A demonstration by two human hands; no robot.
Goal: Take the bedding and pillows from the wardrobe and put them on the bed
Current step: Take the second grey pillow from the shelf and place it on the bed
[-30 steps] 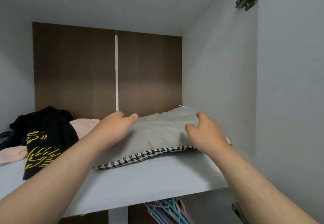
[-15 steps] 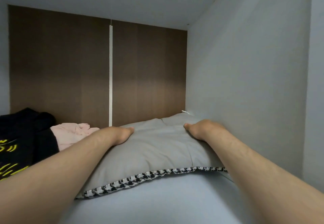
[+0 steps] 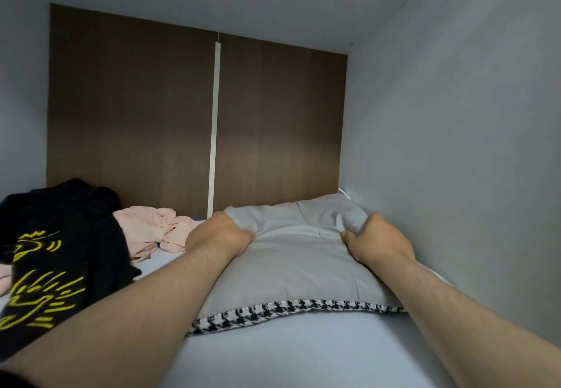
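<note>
Both hands grip the grey padded pillow with the black-and-white houndstooth edge (image 3: pixel 297 269). The left hand (image 3: pixel 219 235) has its fingers curled down into the cover near the pillow's left side, and cloth is bunched up against the knuckles. The right hand (image 3: pixel 379 241) clutches the cover close to the pale grey side wall (image 3: pixel 455 144), thumb pointing inward and fingers tucked into a raised fold. Both bare forearms reach straight forward from the bottom corners of the view and lie low over the pillow's front part.

The pillow lies on the light grey wardrobe shelf (image 3: pixel 273 354), its right side against the side wall and its houndstooth edge facing the person. To its left lie a crumpled pale pink cloth (image 3: pixel 148 231) and, nearer, a black garment with yellow printing (image 3: pixel 54 266). Behind stands the brown wood-grain back panel (image 3: pixel 136 114) with a thin white vertical strip (image 3: pixel 214 129).

A second ago the hands hovered over the pillow with fingers spread. Half a second ago they lay on a smooth cover. Now the cover is puckered into ridges between and beyond the hands, and the pillow's far end looks crumpled. More of the black garment shows at the left.
</note>
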